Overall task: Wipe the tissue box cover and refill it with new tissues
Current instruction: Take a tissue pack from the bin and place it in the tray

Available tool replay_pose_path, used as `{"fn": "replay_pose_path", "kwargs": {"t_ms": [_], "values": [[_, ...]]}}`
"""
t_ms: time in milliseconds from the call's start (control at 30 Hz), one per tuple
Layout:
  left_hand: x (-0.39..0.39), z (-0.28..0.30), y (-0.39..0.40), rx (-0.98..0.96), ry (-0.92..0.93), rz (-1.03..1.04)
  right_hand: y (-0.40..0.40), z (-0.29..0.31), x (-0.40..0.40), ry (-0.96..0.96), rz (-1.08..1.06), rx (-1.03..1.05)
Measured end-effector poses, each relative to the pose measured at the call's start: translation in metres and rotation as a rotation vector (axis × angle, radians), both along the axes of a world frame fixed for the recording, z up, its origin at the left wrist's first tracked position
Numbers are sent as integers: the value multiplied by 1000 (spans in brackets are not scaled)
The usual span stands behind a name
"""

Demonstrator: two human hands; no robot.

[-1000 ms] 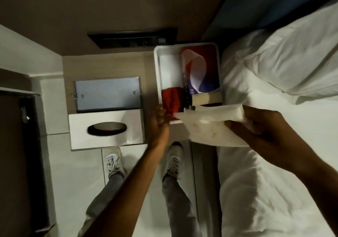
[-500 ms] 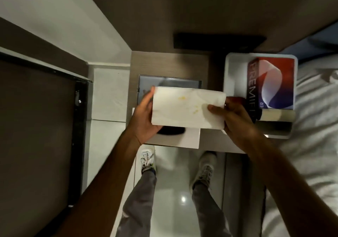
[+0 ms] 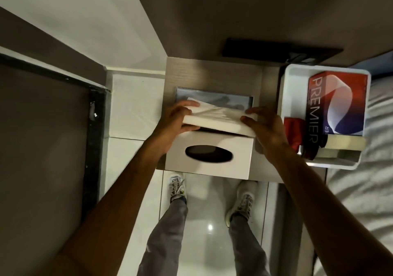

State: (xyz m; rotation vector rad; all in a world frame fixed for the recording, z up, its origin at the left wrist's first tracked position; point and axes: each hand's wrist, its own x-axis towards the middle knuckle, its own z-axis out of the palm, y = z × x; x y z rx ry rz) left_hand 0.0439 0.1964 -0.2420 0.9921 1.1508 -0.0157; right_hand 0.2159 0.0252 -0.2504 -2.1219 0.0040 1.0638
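Over a small wooden table, two bare hands hold a stack of tissues above the tissue box cover.
Left hand has a closed grip on the stack's left end, right hand on its right — soft, creased white sheets over the smooth white box with its dark oval slot. Behind lies a grey rectangular panel; further right, a white tray holds a glossy "PREMIER" box — beside a rumpled bed.

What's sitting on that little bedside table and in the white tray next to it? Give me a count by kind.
Tissue box cover: 1
Lid panel, lying flat behind the cover: 1
Stack of tissues, held at its ends by the left hand and right hand: 1
White tray: 1
Boxed tissue pack in the tray: 1
Red cloth in the tray: 1
Total: 6
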Motion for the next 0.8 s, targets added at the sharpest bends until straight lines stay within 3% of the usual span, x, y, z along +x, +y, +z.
{"fn": "replay_pose_path", "kwargs": {"t_ms": [67, 167, 233, 400, 533, 600, 700, 800], "values": [[-3, 1, 8, -109, -4, 17, 9, 2, -2, 129, -149, 25], [-9, -6, 21, -228, -11, 165, 16, 8, 5, 525, -469, 185], [-12, -11, 27, -310, -39, 200, 15, 12, 10, 692, -579, 305], [-9, -16, 36, -100, 16, -132, 15, 9, 14, 811, -575, 370], [-8, -23, 35, 133, 148, -266, 23, 4, 9, 617, -275, 272], [-6, -25, 31, 270, 228, -343, 24, -1, 6, 524, -236, 224], [-2, -33, 32, 520, 381, -385, 27, -9, 4, 219, -28, 2], [0, -43, 33, 628, 390, -360, 32, -21, 4, -31, 117, -101]]}}
